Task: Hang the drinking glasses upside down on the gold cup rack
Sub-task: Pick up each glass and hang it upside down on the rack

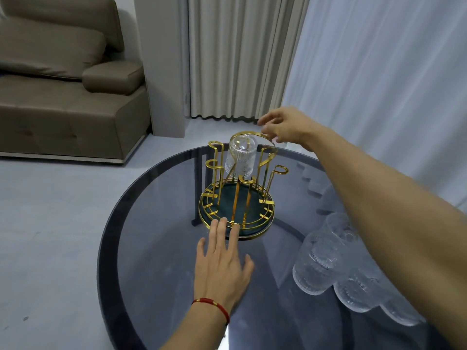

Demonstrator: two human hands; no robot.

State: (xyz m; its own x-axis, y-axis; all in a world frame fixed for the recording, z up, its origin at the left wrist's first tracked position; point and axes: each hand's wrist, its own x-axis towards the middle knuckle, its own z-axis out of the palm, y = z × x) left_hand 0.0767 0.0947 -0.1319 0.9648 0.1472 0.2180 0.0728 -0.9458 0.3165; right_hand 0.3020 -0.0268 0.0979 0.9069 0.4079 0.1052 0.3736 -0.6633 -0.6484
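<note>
One glass point(240, 157) hangs mouth-down on the rack point(237, 198), on a peg at the rack's 12 o'clock side, under the arched handle point(255, 135). The rest of the glasses point(328, 263) lie clustered on the table point(156, 198) at about 4 o'clock from the rack, partly hidden by the right forearm; their exact count cannot be told.

By the look of it, the step in hand is the gap between placements: the first glass is seated and the rack is being steadied or turned so that a free peg faces the person.

The right hand point(285, 127) is at 1 o'clock of the rack, at the top of the handle. Its fingers are loosely curled and appear to pinch or touch the handle's end; the contact is too small to tell for sure. It holds no glass.

The left hand point(222, 261) lies flat, fingers straight and spread, at the rack's 6 o'clock. Its fingertips point(223, 223) touch the base ring, as if bracing it.

Next, a hand must go to the cluster at 4 o'clock, grip one glass, invert it, and lower it over a free peg, such as the one at 3 o'clock point(280, 170), while the rack is kept from sliding on the smooth tabletop.
</note>
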